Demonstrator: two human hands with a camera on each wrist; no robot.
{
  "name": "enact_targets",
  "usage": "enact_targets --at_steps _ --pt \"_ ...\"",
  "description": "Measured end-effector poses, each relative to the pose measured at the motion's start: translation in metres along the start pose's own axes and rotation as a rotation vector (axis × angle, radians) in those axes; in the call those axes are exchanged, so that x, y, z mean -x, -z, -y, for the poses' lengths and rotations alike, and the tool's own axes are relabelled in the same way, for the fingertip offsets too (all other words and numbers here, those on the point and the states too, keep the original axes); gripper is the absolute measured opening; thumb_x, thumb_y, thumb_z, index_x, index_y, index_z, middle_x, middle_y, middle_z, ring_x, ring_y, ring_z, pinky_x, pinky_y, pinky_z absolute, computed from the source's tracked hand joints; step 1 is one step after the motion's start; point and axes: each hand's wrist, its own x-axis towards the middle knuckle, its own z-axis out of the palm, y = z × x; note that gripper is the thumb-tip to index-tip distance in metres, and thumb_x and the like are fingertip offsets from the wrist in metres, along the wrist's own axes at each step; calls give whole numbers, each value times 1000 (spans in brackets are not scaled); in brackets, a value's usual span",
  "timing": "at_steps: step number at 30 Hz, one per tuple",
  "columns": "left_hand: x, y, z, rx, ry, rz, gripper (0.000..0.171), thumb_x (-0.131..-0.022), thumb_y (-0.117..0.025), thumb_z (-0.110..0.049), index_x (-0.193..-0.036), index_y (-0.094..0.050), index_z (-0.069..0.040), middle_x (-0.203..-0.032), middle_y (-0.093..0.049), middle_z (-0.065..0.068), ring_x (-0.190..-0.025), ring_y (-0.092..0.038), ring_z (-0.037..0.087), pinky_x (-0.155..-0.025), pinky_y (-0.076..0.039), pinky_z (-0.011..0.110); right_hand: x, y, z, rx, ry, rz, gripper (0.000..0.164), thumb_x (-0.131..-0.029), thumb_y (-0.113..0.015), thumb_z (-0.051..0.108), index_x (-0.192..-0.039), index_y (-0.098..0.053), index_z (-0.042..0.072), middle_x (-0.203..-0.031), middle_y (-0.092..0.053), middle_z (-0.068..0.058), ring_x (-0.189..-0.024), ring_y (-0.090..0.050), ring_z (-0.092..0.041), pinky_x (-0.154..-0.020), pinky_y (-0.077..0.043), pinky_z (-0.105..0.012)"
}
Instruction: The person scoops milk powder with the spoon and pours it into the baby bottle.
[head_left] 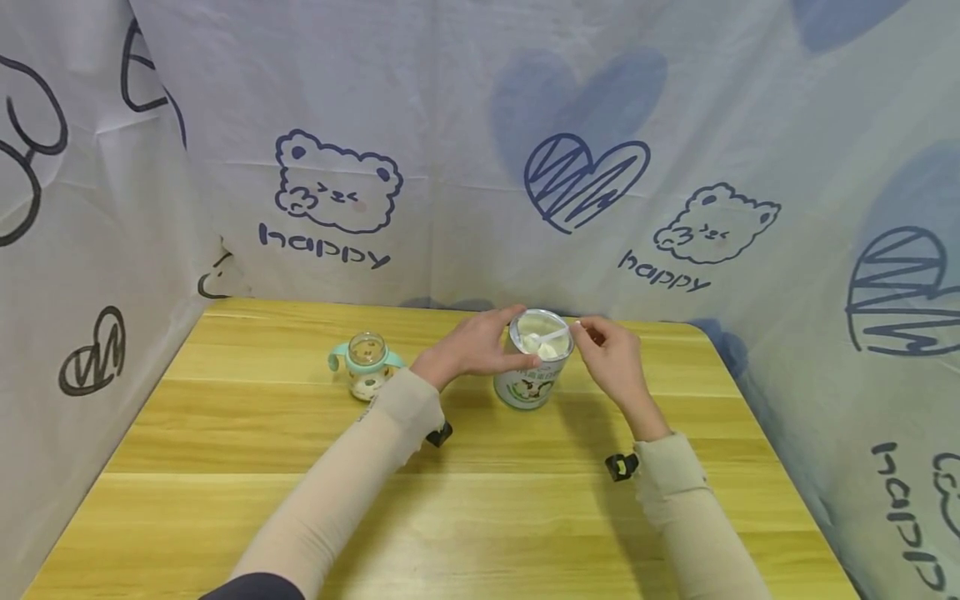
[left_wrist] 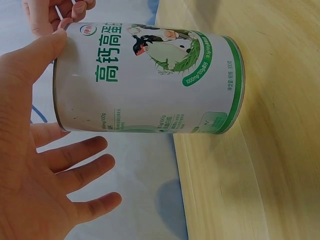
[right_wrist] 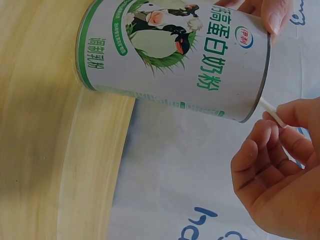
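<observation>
An open milk powder can (head_left: pixel 527 387), white with green bands and a cow picture, stands upright on the wooden table. My left hand (head_left: pixel 476 343) holds it at the top rim, thumb on the near side and index finger toward the far side. In the left wrist view the other fingers of that hand (left_wrist: pixel 30 150) spread out beside the can. With thumb and fingertips my right hand (head_left: pixel 611 358) pinches the end of a white scoop (head_left: pixel 557 335) at the rim's right side. The scoop's head lies inside the can among pale powder (head_left: pixel 548 351).
Left of the can stands a small baby bottle (head_left: pixel 367 379) with mint-green handles, uncapped, pale contents at its bottom. Printed cloth (head_left: pixel 450 208) hangs behind and along both sides of the table (head_left: pixel 465 533). Small black devices (head_left: pixel 621 467) sit at both wrists.
</observation>
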Motion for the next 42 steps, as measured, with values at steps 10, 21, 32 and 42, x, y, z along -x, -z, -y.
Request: enact_targets --at_steps 10,21,32,42 --pt "0 1 -1 -1 -2 4 101 -92 -71 -64 -167 -28 -11 -167 -43 12 -152 -45 33 -124 -41 51 0 1 2 -29 -42 15 25 -103 -66 20 -109 -79 0 -86 -72 -16 -73 -58 -19 -62 -48 -23" --pt "1 2 0 -4 -4 -3 102 -91 -72 -64 -167 -29 -11 -166 -45 13 -150 -47 33 -123 -42 52 -1 8 6 -96 -132 36 30 -103 -64 25 -113 -78 1 -92 -73 -18 -69 -62 -14 -60 -54 -20" --pt "4 6 1 -40 -2 2 102 -92 -71 -66 -167 -29 -11 -166 -44 15 -151 -45 36 -123 -41 55 -3 11 10 -106 -167 28 32 -104 -64 27 -115 -78 0 -95 -73 -21 -67 -61 -10 -60 -54 -19" --pt "8 16 7 -49 -18 -28 102 -90 -71 -68 -166 -32 -13 -169 -40 12 -154 -42 34 -127 -36 53 -5 18 17 -129 -172 17 32 -103 -63 26 -116 -77 0 -88 -71 -13 -71 -66 -21 -58 -54 -20"
